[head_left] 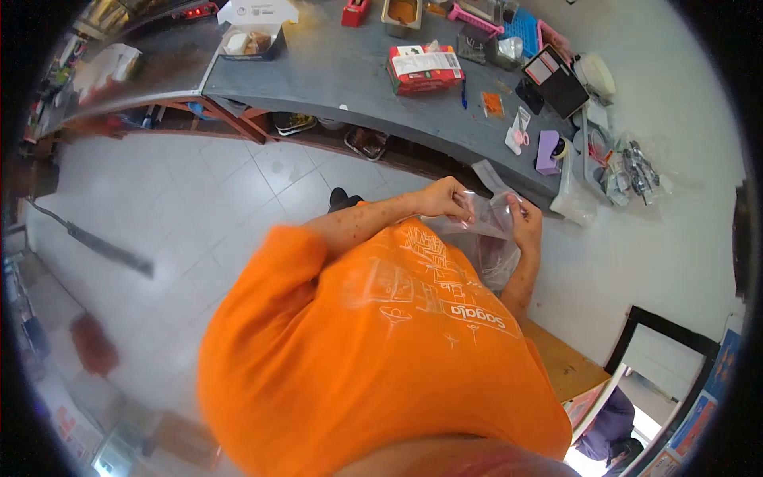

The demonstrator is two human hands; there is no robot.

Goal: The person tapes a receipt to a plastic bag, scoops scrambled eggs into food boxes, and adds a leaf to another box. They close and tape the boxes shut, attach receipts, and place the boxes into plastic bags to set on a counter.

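Observation:
My left hand (447,198) and my right hand (524,220) are both closed on the top of a clear plastic bag (494,248), in front of my orange shirt. The fingers of each hand pinch the film near its upper edge, a short distance apart. The bag hangs down between my forearms, its lower part partly behind my shirt. Something dark reddish shows through the film; I cannot make out whether it is inside. A pale strip of plastic (487,175) sticks up above the hands toward the counter.
Along the grey counter (318,75) lie a red box (425,70), a blue pen (464,94), an orange packet (493,105), scissors (520,137), a purple tape dispenser (548,153) and an open food box (251,41). Plastic bags (636,175) hang by the wall. A wooden surface (568,367) stands to my right.

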